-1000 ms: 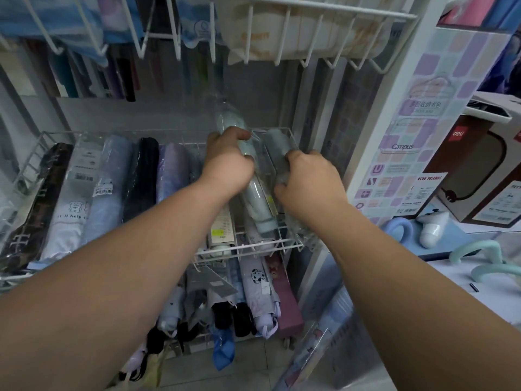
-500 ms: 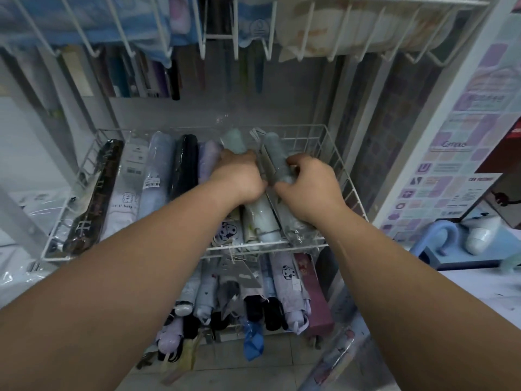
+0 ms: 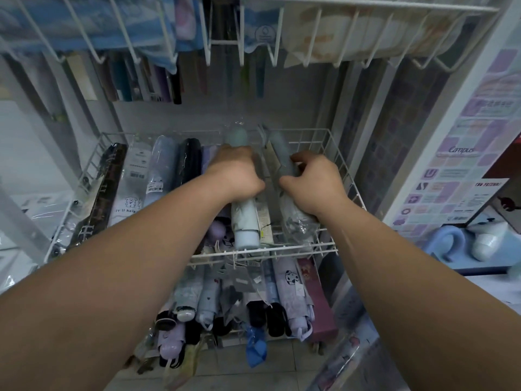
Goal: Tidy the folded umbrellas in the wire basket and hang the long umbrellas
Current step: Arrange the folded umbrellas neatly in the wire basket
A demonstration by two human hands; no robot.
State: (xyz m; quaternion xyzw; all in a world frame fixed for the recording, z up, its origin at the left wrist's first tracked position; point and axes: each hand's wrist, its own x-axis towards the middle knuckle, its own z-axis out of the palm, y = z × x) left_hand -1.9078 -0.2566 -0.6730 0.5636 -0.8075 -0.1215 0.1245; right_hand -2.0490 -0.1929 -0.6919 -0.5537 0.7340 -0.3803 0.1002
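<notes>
While both arms reach into the wire basket [image 3: 342,176], each hand is closed over one folded umbrella lying near its right end. The left hand [image 3: 235,174] wraps the pale green umbrella [image 3: 244,221], whose long axis runs from the basket's front rail to its back rail, handle end toward the person. Just right of it, the right hand [image 3: 311,184] curls around the grey wrapped umbrella [image 3: 296,221], lying the same way; its plastic sleeve blurs the outline, so the grip may be partly on the wrapper. A bare strip of the basket's floor sits between that umbrella and the right wall, so the right hand is nearer any shift there. Left of both, the other folded umbrellas [image 3: 165,165] lie parallel.
</notes>
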